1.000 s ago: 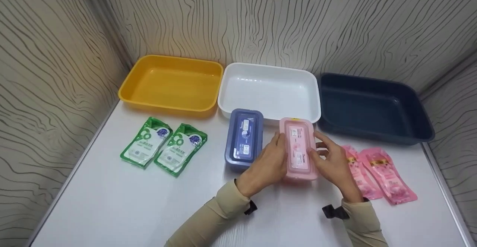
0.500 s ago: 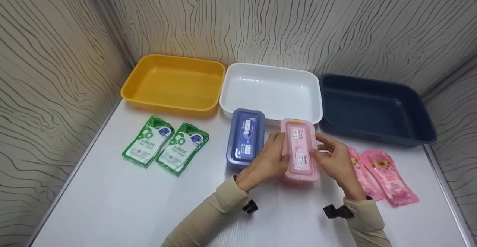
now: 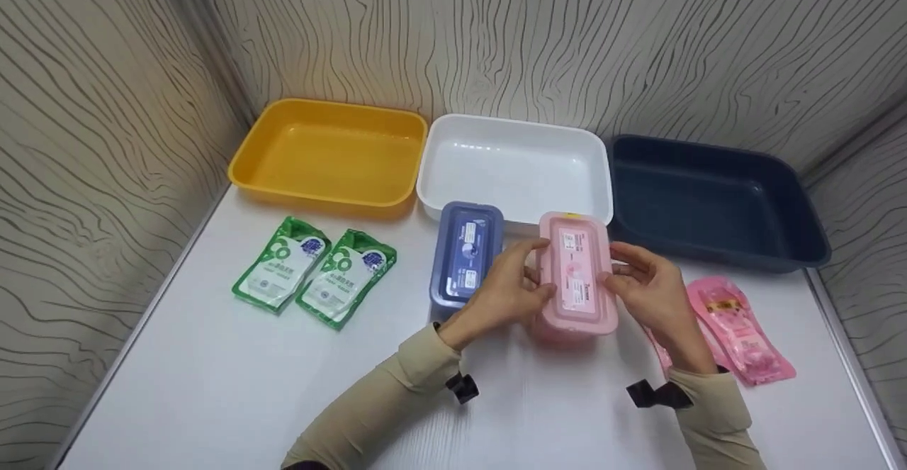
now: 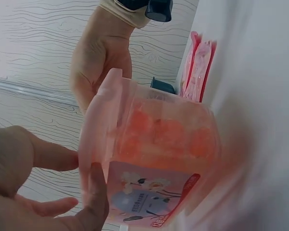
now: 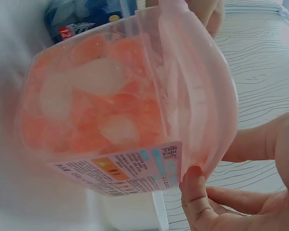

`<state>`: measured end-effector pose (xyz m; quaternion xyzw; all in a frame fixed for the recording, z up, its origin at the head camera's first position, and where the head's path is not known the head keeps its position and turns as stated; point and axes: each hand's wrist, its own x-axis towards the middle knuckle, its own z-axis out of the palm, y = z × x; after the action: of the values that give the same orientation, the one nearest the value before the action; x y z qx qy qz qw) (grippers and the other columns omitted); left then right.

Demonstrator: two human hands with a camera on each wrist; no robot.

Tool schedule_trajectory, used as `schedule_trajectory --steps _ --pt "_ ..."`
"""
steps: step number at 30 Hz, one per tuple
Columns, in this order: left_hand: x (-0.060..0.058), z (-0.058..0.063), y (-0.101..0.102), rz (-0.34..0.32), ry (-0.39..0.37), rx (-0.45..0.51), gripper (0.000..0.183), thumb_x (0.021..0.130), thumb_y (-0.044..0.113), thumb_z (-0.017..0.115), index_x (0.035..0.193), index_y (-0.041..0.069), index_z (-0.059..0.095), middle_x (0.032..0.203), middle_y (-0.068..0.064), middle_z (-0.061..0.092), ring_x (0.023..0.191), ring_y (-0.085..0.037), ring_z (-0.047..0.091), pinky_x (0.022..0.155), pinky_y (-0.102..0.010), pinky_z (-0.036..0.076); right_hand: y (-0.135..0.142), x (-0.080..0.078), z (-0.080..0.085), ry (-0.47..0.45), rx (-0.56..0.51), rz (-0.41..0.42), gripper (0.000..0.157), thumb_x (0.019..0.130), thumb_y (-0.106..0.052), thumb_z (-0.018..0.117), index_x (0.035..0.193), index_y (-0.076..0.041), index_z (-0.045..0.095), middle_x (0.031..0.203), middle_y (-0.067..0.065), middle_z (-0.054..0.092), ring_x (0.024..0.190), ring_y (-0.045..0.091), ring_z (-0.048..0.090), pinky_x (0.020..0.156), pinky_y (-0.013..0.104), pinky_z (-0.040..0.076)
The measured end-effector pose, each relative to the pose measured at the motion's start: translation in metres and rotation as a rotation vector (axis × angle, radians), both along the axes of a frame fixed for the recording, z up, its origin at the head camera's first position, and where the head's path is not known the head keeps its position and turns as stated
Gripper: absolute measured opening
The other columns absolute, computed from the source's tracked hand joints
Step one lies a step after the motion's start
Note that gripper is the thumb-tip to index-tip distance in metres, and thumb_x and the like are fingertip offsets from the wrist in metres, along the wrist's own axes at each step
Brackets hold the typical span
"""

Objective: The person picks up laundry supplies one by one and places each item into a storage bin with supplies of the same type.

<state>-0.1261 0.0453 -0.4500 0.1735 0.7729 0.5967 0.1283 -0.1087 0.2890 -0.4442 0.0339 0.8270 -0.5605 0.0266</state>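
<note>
Both hands hold a pink lidded plastic box [image 3: 577, 271] by the long sides of its lid. My left hand [image 3: 506, 286] pinches the left edge between thumb and fingers; my right hand [image 3: 655, 296] pinches the right edge. Through the clear walls in the right wrist view, the box [image 5: 96, 91] shows orange and whitish rounded pieces. Its underside appears slightly off the table. Just left of it stands a similar blue lidded box [image 3: 468, 254], partly hidden behind my left hand.
Along the back stand a yellow tray [image 3: 326, 204], a white tray [image 3: 514, 121] and a dark blue tray [image 3: 716, 254]. Two green-and-white packets [image 3: 280, 268] lie on the left. Pink packets [image 3: 744, 335] lie on the right, partly behind my right hand.
The pink box has risen slightly and shifted a little right, with both hands moving along. The blue box, packets and trays have stayed in place.
</note>
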Motion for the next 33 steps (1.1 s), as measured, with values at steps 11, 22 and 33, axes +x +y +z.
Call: schedule_trajectory --steps 11,22,33 --pt "-0.017 0.013 -0.009 0.033 -0.313 0.354 0.074 0.084 -0.01 0.075 0.151 0.005 0.048 0.153 -0.013 0.055 0.106 -0.025 0.072 0.09 -0.037 0.065 0.006 -0.006 0.024 -0.122 -0.128 0.042 0.07 0.104 -0.01 0.069 0.163 0.003 0.034 0.156 0.021 0.044 0.12 0.009 0.06 0.098 0.014 0.056" --pt "-0.032 0.026 -0.014 -0.007 -0.382 0.324 0.074 0.083 -0.001 0.084 0.15 -0.003 0.054 0.138 -0.013 0.066 0.111 -0.024 0.074 0.091 -0.036 0.066 0.007 -0.012 0.034 -0.16 -0.508 -0.014 0.068 0.101 -0.006 0.072 0.158 0.007 0.038 0.13 -0.003 0.065 0.121 0.012 0.063 0.103 0.021 0.057" --pt "-0.046 0.033 -0.013 0.036 -0.501 0.425 0.062 0.086 -0.007 0.082 0.143 -0.005 0.059 0.13 -0.015 0.068 0.112 -0.027 0.073 0.092 -0.038 0.066 0.006 -0.019 0.042 -0.185 -0.557 0.061 0.056 0.104 -0.006 0.067 0.155 -0.008 0.043 0.128 -0.001 0.068 0.114 0.017 0.069 0.098 0.031 0.062"
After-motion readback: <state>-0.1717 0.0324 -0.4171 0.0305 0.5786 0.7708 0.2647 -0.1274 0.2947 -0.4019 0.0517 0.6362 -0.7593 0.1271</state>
